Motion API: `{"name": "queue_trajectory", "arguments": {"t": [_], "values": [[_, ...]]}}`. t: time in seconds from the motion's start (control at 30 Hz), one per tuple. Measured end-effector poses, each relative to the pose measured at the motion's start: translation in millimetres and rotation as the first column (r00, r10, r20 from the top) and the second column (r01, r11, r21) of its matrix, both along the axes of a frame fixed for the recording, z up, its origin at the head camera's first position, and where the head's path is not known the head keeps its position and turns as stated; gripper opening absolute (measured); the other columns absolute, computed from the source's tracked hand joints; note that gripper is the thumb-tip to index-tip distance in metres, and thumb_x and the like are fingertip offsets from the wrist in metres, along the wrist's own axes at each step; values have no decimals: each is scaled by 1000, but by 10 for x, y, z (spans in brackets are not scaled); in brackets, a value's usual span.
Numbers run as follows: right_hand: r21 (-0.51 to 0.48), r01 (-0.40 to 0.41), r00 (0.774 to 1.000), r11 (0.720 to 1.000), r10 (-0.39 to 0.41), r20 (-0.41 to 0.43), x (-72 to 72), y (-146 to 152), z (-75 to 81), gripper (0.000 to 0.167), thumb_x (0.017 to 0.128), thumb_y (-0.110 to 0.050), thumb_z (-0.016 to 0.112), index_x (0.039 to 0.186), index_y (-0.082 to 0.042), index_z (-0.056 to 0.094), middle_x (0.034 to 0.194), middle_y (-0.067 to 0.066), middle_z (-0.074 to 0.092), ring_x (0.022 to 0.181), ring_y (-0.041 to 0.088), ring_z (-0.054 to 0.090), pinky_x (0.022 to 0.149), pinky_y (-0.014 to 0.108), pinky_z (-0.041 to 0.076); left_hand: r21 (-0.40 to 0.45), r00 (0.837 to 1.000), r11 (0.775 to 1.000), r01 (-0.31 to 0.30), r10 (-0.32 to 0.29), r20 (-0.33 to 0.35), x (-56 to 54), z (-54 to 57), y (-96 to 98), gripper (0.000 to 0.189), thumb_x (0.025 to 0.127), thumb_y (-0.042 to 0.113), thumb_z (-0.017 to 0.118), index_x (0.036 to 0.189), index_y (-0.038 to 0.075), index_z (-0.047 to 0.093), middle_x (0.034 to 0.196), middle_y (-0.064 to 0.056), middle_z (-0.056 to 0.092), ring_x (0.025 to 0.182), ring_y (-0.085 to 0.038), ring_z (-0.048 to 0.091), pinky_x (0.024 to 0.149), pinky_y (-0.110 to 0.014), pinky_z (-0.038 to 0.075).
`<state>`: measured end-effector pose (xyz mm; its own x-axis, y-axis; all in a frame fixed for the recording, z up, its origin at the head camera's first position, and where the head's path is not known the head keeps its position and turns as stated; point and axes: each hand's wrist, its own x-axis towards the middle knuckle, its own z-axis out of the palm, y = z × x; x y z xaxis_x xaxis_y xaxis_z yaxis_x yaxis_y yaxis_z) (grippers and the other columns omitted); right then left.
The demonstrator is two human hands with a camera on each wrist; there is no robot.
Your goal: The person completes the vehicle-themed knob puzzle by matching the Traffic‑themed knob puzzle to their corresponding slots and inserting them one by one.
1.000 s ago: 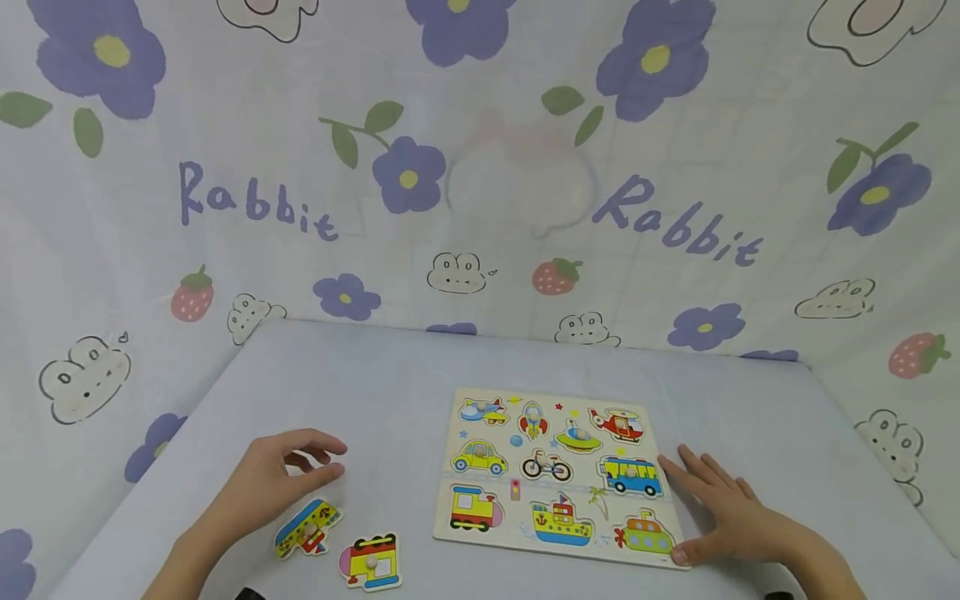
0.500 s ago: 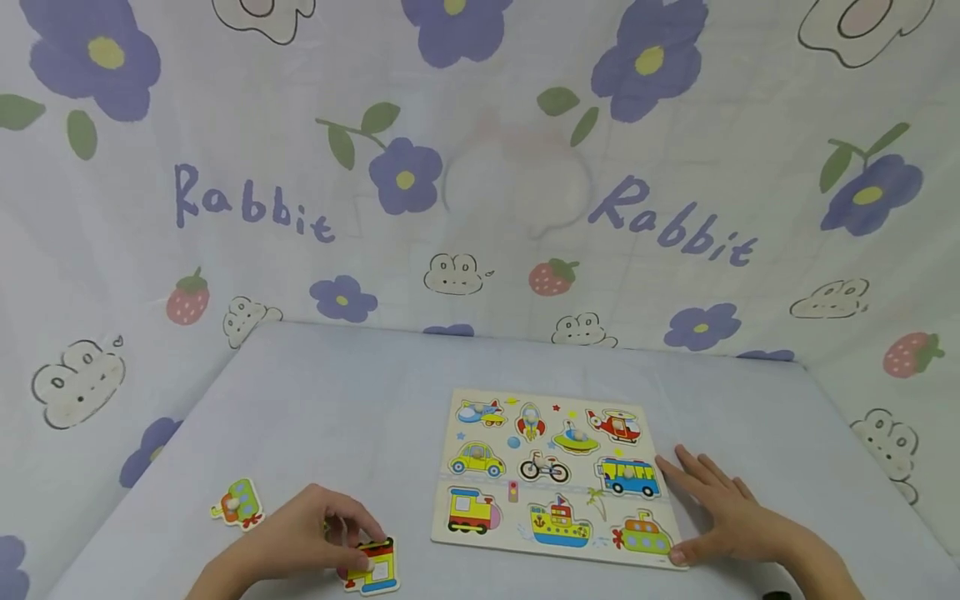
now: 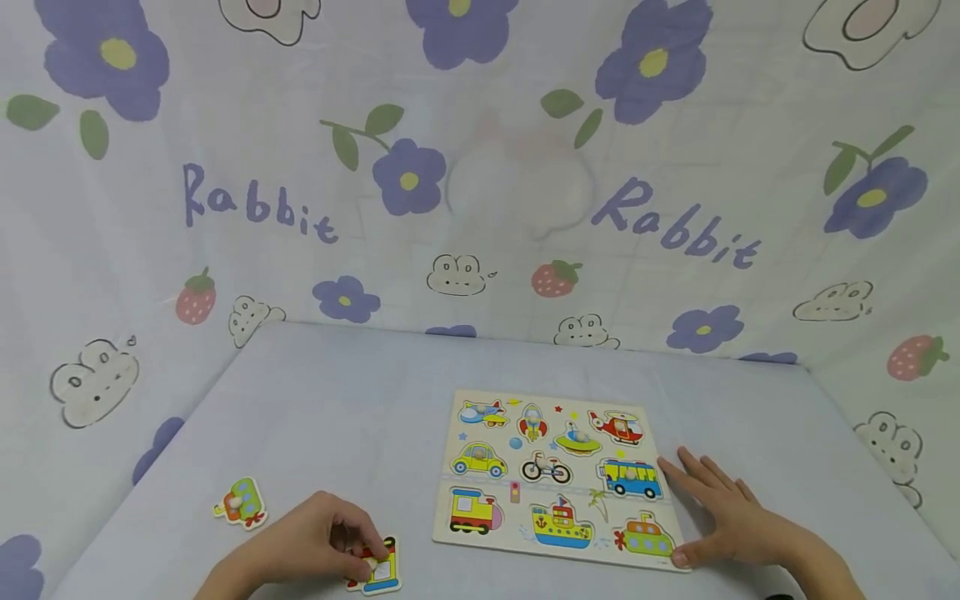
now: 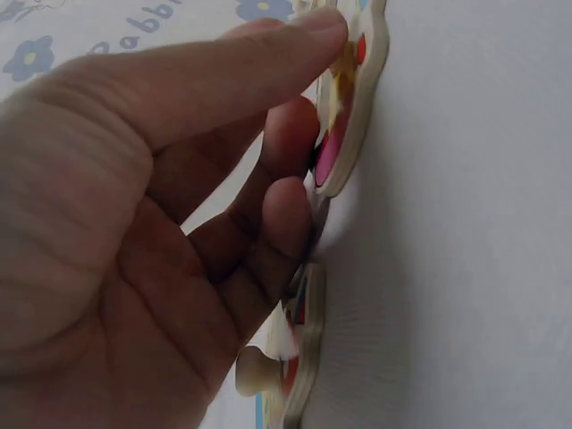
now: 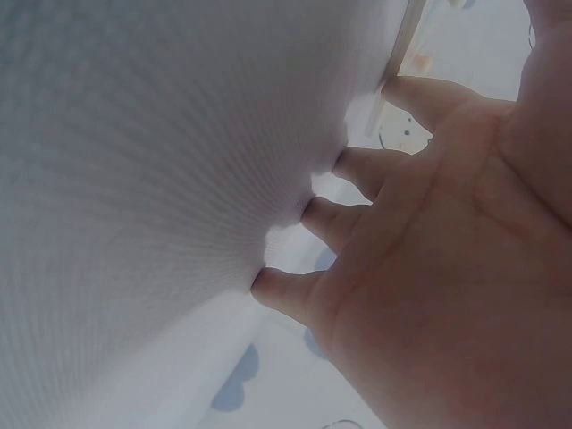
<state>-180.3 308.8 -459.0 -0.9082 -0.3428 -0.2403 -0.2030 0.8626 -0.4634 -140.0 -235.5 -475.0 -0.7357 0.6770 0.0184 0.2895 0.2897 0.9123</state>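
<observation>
My left hand (image 3: 318, 537) pinches the wooden train puzzle piece (image 3: 384, 575) near its knob, at the front of the table. The left wrist view shows that piece's pink end (image 4: 331, 159) under the fingers. Below it, in the same view, lies a second piece with a round knob (image 4: 257, 371); in the head view the hand covers it. My right hand (image 3: 731, 525) lies spread on the table, its thumb and index finger touching the right edge of the puzzle board (image 3: 517, 531). In the right wrist view the fingers (image 5: 357, 170) are straight and apart.
A green and orange submarine piece (image 3: 242, 503) with a knob lies left of my left hand. Several knobbed vehicle pieces sit in the board, among them a bus (image 3: 632, 477) and a car (image 3: 478, 459). A patterned cloth (image 3: 480, 167) hangs behind the table.
My left hand has moved right and toward the front, and its thumb and fingers have come together on the train piece. This uncovers the submarine piece. My right hand stays put.
</observation>
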Motion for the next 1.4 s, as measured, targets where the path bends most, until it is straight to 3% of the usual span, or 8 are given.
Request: {"name": "queue_trajectory", "arguments": {"t": [0.43,0.9,1.23,1.4], "values": [[0,7,1000,1000,-7,1,-1,8,-3,119,60,-53,88,154,-10,29,158,28,6,140,53,-7,97,76,-9,36,1000,999,23,-23,-12,13,14,-25,12,82,17,81,93,13,77,85,-2,72,69,-3,57,59,-22,50],[-12,6,1000,1000,-6,2,3,10,-9,119,61,-52,88,154,-9,29,158,28,6,140,54,-7,97,76,-9,38,999,999,-9,11,-31,60,48,15,8,82,14,81,89,12,76,84,-1,72,71,-6,63,65,-28,55],[2,-1,1000,1000,1,-9,3,11,-12,118,61,-52,87,154,-10,30,158,28,7,140,54,-6,97,77,-7,46,1000,999,-5,6,-28,71,56,25,8,81,11,80,88,12,76,84,-1,72,70,-8,65,64,-29,55],[-7,-1,1000,1000,1,-4,2,12,-13,118,61,-52,88,154,-10,30,158,28,7,140,53,-6,97,77,-8,15,999,999,-31,31,-37,69,66,9,7,83,13,80,88,14,76,84,1,72,70,-8,64,63,-29,55]]}}
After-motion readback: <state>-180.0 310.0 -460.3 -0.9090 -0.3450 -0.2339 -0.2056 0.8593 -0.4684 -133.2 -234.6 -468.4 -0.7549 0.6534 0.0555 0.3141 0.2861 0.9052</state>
